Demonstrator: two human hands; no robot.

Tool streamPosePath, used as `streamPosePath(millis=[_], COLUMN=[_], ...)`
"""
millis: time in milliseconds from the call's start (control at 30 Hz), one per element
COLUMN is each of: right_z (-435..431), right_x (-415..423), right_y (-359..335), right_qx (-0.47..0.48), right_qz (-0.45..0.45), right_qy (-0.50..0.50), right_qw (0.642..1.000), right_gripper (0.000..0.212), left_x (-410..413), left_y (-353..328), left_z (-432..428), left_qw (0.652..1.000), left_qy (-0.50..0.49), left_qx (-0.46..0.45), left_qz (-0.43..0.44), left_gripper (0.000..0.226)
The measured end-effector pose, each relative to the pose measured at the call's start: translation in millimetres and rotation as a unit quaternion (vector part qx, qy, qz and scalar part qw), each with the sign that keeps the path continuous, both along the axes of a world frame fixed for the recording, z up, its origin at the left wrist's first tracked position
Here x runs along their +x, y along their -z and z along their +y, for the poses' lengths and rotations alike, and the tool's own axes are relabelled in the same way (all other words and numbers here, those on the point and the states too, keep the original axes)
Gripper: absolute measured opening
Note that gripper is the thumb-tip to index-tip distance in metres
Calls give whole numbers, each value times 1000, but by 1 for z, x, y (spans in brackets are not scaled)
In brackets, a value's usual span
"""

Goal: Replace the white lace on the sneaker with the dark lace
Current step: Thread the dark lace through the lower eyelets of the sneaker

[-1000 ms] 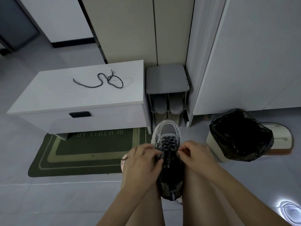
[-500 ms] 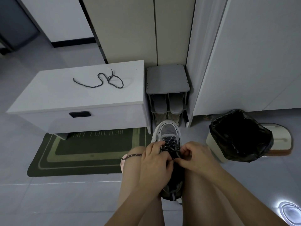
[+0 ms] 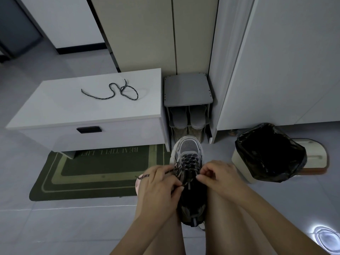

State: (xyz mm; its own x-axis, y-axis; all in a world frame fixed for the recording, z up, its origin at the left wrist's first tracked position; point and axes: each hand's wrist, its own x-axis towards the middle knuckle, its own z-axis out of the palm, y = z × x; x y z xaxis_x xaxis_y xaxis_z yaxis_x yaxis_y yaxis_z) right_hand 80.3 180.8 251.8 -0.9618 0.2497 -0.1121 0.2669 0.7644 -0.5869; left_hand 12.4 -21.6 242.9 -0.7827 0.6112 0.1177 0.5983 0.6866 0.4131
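From the head camera, the cream waste bin stands on the floor to the right, lined with a black bag. Its inside is too dark to tell what it holds. The grey shoe rack in the corner carries a pair of grey slippers on its upper tier and a beige pair beneath. The white drawer unit has its drawer closed, and a loose speckled lace lies coiled on its top, well back from the front edge.

The sneaker sits clamped between the person's bare knees, toe pointing at the rack. The dark lace is already crossed through its eyelets. The left hand has its fingers curled and pinches one strand of that lace, with the tail running out to the left over the knuckles. The right hand is curled at the sneaker's right eyelet edge with thumb against forefinger, and I cannot tell whether it grips a strand.

A green doormat reaches under the unit, with open tile in front of it and between sneaker and bin.
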Motion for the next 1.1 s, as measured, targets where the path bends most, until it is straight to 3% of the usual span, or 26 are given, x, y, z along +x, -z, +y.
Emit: streamPosePath(millis=[100,300,533,733,833,933,1000,1100], right_z=[0,-3,9,10,12,15,15,9], right_x=[-3,-13,-23,-29,-33,-31,-24,-14], right_y=[1,-14,-30,-35,-36,-35,-31,-22], right_qx=[-6,12,237,315,315,254,204,149], right_qz=[11,-32,2,36,49,31,-16,-19], right_qy=[19,-5,-114,-157,-171,-151,-130,-87], right_qw=[1000,999,965,935,932,955,970,985], right_gripper=[7,11,5,23,18,7,18,28], left_x=[-2,5,3,3,1,-1,-2,-6], left_y=[-1,-5,-5,-8,-7,-8,-7,-5], left_z=[3,13,16,15,14,14,14,15], left_qw=[1000,1000,1000,1000,1000,1000,1000,1000], left_qy=[-8,0,0,1,-3,2,-2,-10], left_qx=[11,-7,7,-5,-4,-12,-10,-5], left_qz=[-2,-5,-17,11,3,-9,-16,-10], left_gripper=[27,13,12,15,16,12,12,16])
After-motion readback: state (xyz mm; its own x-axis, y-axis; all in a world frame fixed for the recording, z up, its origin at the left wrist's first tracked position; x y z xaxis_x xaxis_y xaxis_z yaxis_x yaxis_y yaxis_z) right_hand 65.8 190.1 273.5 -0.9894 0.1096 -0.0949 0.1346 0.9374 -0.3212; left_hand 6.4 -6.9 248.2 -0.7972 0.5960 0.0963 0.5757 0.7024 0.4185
